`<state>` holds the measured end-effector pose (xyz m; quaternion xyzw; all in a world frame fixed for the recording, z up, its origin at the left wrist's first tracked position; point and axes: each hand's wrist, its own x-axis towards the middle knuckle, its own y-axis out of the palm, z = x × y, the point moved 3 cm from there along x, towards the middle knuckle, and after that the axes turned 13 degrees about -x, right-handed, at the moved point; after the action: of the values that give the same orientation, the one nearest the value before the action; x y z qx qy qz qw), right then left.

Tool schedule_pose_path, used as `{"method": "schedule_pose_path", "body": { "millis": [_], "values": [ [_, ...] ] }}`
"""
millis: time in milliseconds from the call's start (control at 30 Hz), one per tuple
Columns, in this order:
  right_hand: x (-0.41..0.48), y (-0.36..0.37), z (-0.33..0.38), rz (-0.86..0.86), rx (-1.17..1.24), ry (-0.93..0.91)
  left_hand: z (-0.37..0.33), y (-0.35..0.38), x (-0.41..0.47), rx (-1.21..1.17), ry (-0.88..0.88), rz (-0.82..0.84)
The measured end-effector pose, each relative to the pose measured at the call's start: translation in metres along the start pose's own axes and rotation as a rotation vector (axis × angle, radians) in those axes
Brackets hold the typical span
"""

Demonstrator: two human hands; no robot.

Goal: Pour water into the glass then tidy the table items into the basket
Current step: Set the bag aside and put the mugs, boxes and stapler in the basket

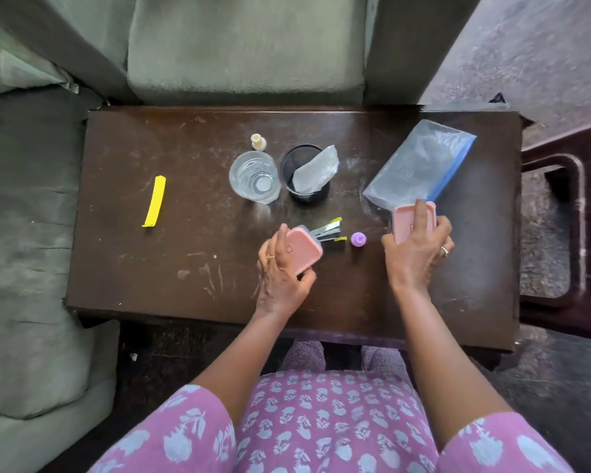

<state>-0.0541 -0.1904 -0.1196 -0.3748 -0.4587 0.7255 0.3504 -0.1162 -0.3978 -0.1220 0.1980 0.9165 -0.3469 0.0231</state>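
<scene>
My left hand [282,268] grips a pink box [304,250] near the table's front middle, tilted over a yellow and silver stapler [330,230]. A second pink box [406,221] is held in my right hand [418,247], with the forefinger laid along its top. A clear glass [255,175] holding water stands at the table's middle back. Beside it on the right is a black mesh basket [302,180] with a crumpled clear wrapper [316,170] sticking out. A small purple cap [358,239] lies between my hands.
A yellow clip [155,201] lies at the left of the dark wooden table [191,278]. A small cream bottle [258,142] stands behind the glass. A clear zip bag with a blue edge [420,162] lies at the right back. Green sofa cushions [243,46] surround the table.
</scene>
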Motion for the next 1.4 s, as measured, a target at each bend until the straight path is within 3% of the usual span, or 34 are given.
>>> {"method": "schedule_pose_path", "body": {
  "millis": [333, 533, 767, 1033, 1233, 1400],
  "values": [
    [0.038, -0.065, -0.043, -0.206, 0.19, 0.0, -0.142, 0.085, 0.032, -0.198, 0.291, 0.064],
    [0.083, -0.14, -0.093, -0.435, 0.195, 0.16, -0.248, 0.143, 0.068, -0.307, 0.244, 0.152],
    [0.152, -0.226, -0.168, -0.655, 0.109, 0.391, -0.391, 0.236, 0.096, -0.275, 0.504, 0.32],
    [0.217, -0.234, -0.228, -0.355, 0.1, 0.552, -0.462, 0.352, 0.12, 0.163, 0.679, 0.639],
    [0.236, -0.214, -0.241, -0.206, 0.171, 0.68, -0.45, 0.393, 0.121, 0.328, 0.676, 0.668],
    [0.24, -0.199, -0.241, -0.125, 0.217, 0.602, -0.443, 0.414, 0.118, 0.487, 0.632, 0.759]
  ]
}}
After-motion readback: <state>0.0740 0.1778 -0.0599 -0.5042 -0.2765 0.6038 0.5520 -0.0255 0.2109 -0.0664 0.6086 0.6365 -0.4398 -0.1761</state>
